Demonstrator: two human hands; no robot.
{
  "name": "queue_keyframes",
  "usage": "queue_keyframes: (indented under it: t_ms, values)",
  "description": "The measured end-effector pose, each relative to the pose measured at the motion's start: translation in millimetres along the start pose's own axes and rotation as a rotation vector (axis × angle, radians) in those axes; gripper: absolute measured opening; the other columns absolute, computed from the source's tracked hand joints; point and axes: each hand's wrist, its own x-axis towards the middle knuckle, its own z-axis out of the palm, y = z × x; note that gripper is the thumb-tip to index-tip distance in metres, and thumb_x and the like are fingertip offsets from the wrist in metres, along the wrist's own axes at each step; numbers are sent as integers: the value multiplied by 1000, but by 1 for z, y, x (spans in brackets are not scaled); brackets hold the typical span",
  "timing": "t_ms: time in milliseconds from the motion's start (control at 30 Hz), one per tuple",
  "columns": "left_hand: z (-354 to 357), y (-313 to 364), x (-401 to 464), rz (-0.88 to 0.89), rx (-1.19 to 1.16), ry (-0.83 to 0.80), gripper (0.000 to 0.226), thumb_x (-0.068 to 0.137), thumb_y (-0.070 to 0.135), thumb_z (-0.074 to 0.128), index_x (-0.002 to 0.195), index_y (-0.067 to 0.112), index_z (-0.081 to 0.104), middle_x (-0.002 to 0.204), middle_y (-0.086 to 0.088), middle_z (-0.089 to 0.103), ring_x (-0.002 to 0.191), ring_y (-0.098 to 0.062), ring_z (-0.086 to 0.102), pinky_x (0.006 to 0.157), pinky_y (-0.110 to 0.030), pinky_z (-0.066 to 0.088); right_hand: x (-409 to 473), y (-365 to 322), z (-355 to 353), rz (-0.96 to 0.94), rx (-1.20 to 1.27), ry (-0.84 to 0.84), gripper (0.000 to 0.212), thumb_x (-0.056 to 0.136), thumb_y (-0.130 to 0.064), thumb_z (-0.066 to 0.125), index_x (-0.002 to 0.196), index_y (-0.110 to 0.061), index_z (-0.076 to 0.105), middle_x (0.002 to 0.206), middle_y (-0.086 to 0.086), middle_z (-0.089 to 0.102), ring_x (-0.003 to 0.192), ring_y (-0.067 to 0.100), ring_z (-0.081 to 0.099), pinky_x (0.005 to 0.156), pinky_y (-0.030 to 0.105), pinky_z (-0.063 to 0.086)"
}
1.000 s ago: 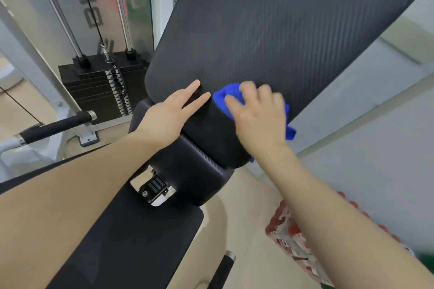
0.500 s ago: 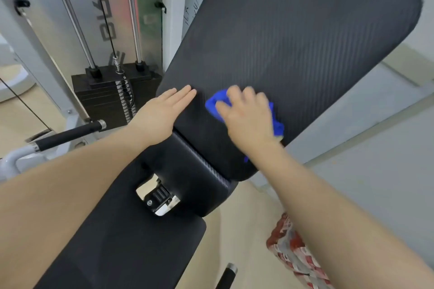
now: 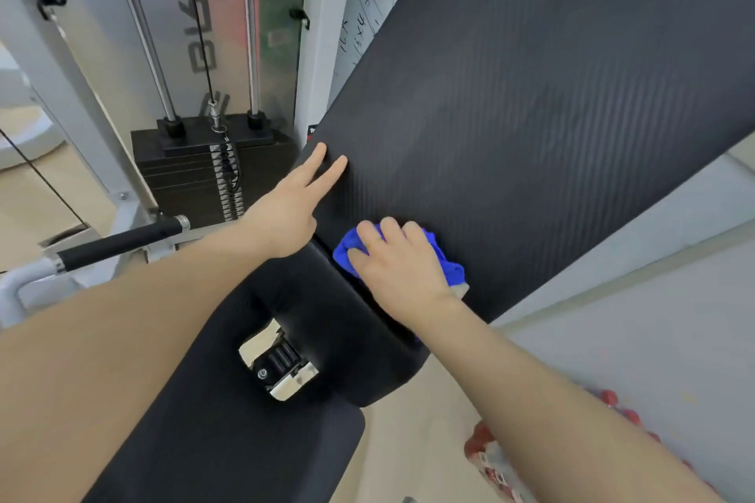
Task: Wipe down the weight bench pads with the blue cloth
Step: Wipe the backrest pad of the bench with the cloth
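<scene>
Hands on the inclined back pad [image 3: 531,114]: the right hand [image 3: 402,265] presses the bunched blue cloth [image 3: 447,267] near its lower end; the left hand [image 3: 292,204] lies flat, fingers spread, on its left edge.

A black weight stack [image 3: 212,171] sits under two chrome guide rods [image 3: 253,24], a cable [image 3: 196,12] running down between them. A black-gripped handle [image 3: 118,243] juts nearby. A whiteboard [image 3: 367,0] bears handwriting.

The right hand [image 3: 398,267] hides most of the blue cloth [image 3: 443,263].
</scene>
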Motion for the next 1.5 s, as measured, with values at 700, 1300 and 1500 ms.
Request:
queue_keyframes:
  t_ms: [700, 1300, 1500]
  values:
    - [-31, -15, 10, 7, -81, -13, 70, 85, -13, 32, 146, 20, 23, 157, 9, 14, 141, -13, 27, 115, -26, 24, 75, 99, -54, 261, -181, 313, 21, 52, -8, 62, 70, -20, 65, 87, 8, 62, 61, 24, 48, 55, 30, 27]
    - [-59, 8, 47, -203, -113, 144, 25, 83, 17, 64, 107, 12, 59, 118, -2, 49, 100, -21, 55, 89, -30, 43, 139, 146, -84, 260, 45, 318, 9, 70, -13, 61, 78, -17, 64, 100, 8, 57, 72, 24, 38, 62, 34, 26]
    - [-67, 15, 75, -320, -288, 19, 63, 74, 26, 76, 127, 10, 47, 115, -4, 54, 104, -19, 52, 89, -27, 40, 137, 106, -62, 176, 5, 388, 16, 66, -12, 49, 66, -19, 62, 88, 2, 59, 67, 21, 47, 58, 31, 27]
